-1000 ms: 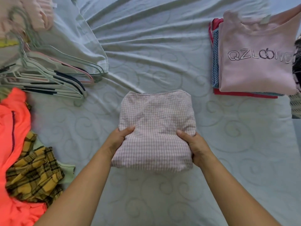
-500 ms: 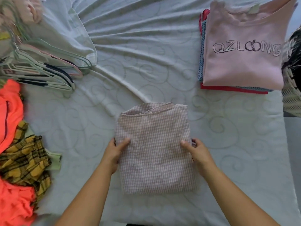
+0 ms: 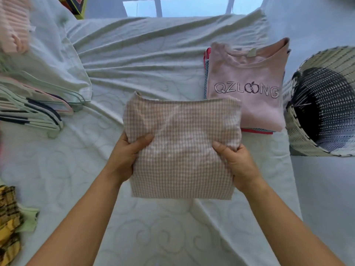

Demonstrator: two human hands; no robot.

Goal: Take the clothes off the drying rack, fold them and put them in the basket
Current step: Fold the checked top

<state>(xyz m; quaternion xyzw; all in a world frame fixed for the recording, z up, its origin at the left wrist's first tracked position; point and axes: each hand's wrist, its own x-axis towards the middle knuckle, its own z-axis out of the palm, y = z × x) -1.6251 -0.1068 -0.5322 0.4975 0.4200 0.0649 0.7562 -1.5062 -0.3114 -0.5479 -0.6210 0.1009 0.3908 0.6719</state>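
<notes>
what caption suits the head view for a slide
Left hand and right hand hold a folded gingham garment over the bed, near the folded stack and basket.

A bed (image 3: 172,237) is covered by a pale sheet stitched with swirls and creased towards its far end. A bundle of plastic hangers (image 3: 36,112) is laid near its left edge, just beside a pillow (image 3: 57,60). Beyond the bed, what may be a window (image 3: 178,6) is seen.
</notes>
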